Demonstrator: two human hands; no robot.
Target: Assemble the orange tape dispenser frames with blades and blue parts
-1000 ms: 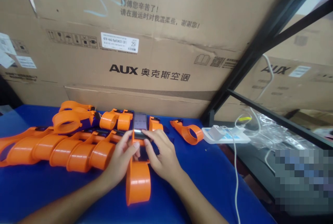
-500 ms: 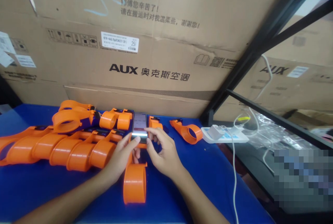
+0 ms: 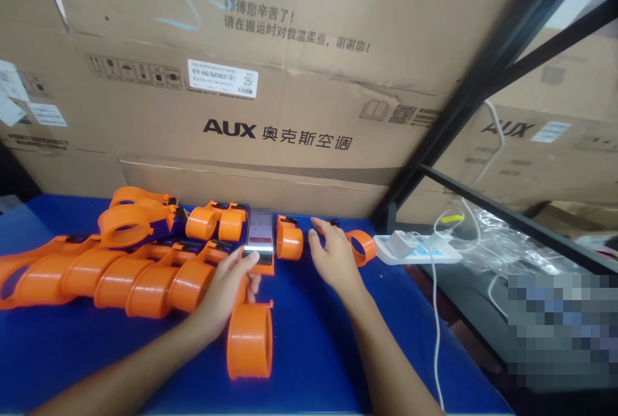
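Note:
My left hand [image 3: 230,287] is closed around the handle of an orange tape dispenser [image 3: 250,342]. Its round hub points toward me, and its head with a shiny strip [image 3: 258,254] faces away. Just beyond that head is a phone [image 3: 261,226] with a lit screen. My right hand [image 3: 333,252] hovers over the blue table to the right, its fingers apart and holding nothing I can see. It partly covers another orange dispenser [image 3: 364,247]; whether it touches it I cannot tell. A further dispenser [image 3: 290,239] sits between the phone and my right hand.
Several orange dispensers [image 3: 149,288] lie in a row on the left of the blue table [image 3: 309,351], more behind them. A large cardboard box [image 3: 290,94] stands at the back. To the right are a white power strip [image 3: 449,255], a cable [image 3: 435,332] and a black metal frame [image 3: 449,100].
My right hand has left the head of the held dispenser and moved right, toward the dispenser near the power strip. My left hand keeps its hold, almost in the same place.

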